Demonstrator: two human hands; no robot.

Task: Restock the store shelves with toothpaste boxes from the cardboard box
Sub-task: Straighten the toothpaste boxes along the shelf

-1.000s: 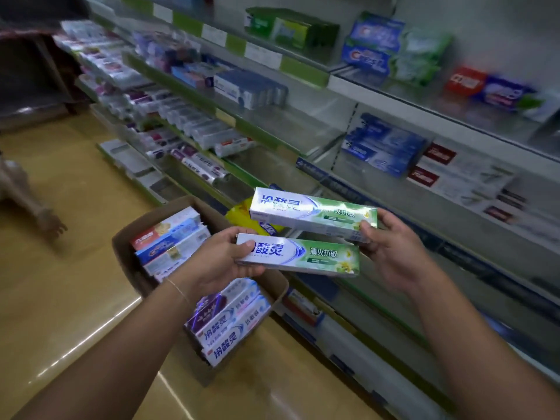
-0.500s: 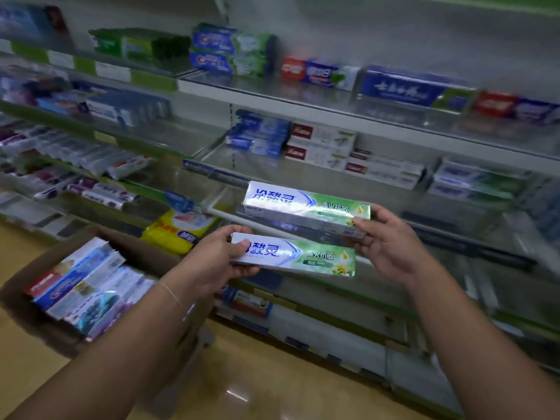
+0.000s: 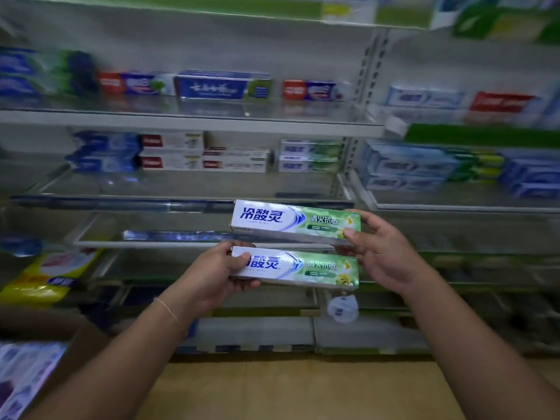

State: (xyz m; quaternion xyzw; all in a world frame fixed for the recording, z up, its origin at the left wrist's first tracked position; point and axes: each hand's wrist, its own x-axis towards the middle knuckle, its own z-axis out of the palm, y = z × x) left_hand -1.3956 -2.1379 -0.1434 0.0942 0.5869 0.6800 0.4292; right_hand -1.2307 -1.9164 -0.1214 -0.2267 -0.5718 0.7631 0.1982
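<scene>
Hands (image 3: 212, 274) (image 3: 385, 253) each grip one toothpaste box (image 3: 295, 268) (image 3: 295, 221) level.

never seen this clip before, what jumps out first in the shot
Two matching white-and-green toothpaste boxes fill the middle: the upper box gripped at its right end by the right hand, the lower box gripped at its left end by the left hand. Behind them run blurred store shelves stocked with blue, red and white cartons. A yellow pack sits on a low shelf at far left.
</scene>
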